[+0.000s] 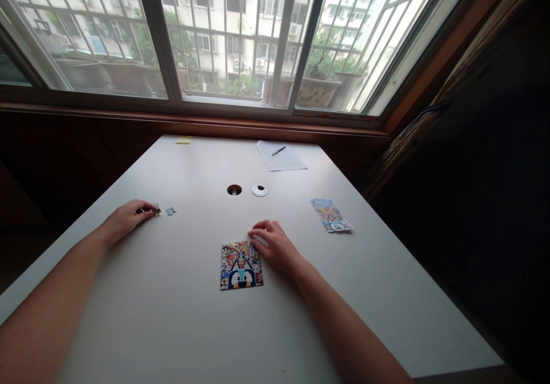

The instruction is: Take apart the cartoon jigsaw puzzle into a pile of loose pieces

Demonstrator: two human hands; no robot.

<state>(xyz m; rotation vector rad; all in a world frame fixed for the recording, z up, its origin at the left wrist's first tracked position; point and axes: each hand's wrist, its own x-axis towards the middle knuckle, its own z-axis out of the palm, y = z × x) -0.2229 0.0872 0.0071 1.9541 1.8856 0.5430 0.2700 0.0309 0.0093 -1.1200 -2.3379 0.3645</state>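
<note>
A square jigsaw puzzle (241, 266) with a blue cartoon dog's face among many small colourful figures lies flat on the white table. My right hand (275, 247) rests at its upper right corner, fingers stretched and apart, fingertips touching the edge. Farther left, my left hand (126, 220) has its fingers closed around small puzzle pieces (157, 210), partly hidden by the fingertips. Just right of these, a loose light-blue puzzle piece (171, 211) lies apart on the table.
A crumpled printed packet (330, 215) with the same dog picture lies to the right. Farther back are a round cable hole (234, 189), its white cover (259, 190), paper sheets (286, 159) with a pen (278, 151), and yellow sticky notes (183, 140). A barred window stands behind the table (172, 326).
</note>
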